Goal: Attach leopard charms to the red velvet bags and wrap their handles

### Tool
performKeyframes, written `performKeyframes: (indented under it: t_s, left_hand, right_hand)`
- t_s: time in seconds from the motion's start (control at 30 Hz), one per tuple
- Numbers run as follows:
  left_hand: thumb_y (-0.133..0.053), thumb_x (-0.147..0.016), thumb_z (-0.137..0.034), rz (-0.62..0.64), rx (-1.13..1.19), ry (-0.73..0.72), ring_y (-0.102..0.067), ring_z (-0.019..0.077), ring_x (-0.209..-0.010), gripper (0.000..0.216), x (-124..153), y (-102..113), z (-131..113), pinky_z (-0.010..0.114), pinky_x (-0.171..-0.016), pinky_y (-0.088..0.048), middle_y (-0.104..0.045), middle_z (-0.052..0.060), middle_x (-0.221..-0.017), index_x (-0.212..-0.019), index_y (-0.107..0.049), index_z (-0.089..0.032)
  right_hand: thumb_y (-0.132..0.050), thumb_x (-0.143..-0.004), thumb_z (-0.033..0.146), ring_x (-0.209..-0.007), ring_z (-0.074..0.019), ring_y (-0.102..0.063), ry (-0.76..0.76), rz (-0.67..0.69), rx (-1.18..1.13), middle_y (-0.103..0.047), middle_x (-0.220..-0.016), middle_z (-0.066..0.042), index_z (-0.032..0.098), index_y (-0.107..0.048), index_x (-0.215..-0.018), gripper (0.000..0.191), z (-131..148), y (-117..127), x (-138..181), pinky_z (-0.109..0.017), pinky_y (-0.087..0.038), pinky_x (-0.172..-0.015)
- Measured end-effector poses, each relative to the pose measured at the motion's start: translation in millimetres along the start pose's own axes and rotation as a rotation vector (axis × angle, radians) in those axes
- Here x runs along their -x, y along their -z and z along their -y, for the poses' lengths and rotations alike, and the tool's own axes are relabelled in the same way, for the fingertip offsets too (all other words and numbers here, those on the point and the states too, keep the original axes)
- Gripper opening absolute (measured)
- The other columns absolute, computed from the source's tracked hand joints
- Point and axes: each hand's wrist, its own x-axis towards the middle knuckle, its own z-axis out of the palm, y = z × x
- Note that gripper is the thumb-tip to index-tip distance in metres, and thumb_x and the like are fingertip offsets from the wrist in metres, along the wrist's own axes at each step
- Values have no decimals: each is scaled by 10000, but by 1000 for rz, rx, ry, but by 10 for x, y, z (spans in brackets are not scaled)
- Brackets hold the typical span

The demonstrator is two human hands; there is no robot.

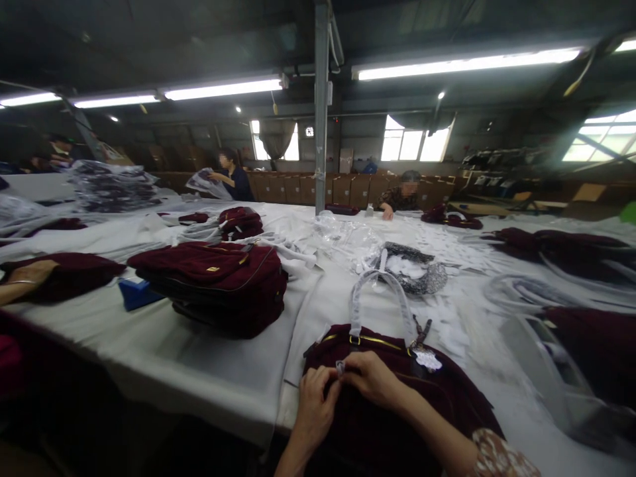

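Maroon bag (392, 404) lies at the near table (199, 371) edge, its wrapped handle (382, 298) pointing away. Left hand (314, 404) and right hand (370, 377) meet on the bag's top, fingers pinched narrow on a small pale tag (340, 366). Bag stack (218, 281) lies left of it.

Bare white table cloth (199, 371) lies open left of the maroon bag (397, 397), up to a stack of maroon bags (213, 281) and a blue box (135, 291). Ahead, the bag's wrapped handles (382, 305) rise, with crumpled plastic wrap (342, 238) and a grey patterned piece (415, 268) beyond. On the right, a clear plastic sleeve (546, 371) and another maroon bag (596, 344) crowd close.
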Motion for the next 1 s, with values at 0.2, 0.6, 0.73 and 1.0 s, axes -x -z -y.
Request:
performKeyframes:
  t_s: [0.2,0.6,0.73,1.0]
  left_hand:
    - [-423,-857,-315,-19,-28,13,-540,201,-819,190,-6,-45,33,387,-804,-400,-614,30,-829,-843,-589,-224]
    - [-452,-816,-342,-183,28,230,-549,200,-751,183,-72,-219,108,313,-715,-422,-591,19,-738,-776,-579,-216]
    - [-444,-816,-362,-218,25,252,-545,213,-775,200,-51,-260,126,336,-739,-418,-599,32,-760,-790,-569,-210]
    - [-490,-801,-361,-287,-43,221,-528,232,-794,173,16,-292,70,381,-765,-403,-590,43,-767,-790,-566,-206]
  right_hand:
    - [-559,-789,158,-616,-108,-534,30,70,-44,-620,-683,23,158,-659,-733,115,-65,73,-74,-183,-369,-595]
    - [-464,-793,102,-789,-169,-589,-112,-246,-9,-662,-841,-41,161,-663,-886,227,-77,212,-81,-252,-429,-752]
    - [-507,-785,145,-793,-179,-606,-224,-472,-136,-665,-878,-47,167,-636,-994,246,48,93,75,-267,-453,-756]
    - [-479,-770,107,-709,-170,-627,-256,-354,-268,-681,-783,-30,167,-653,-931,245,257,-262,139,-237,-454,-684]
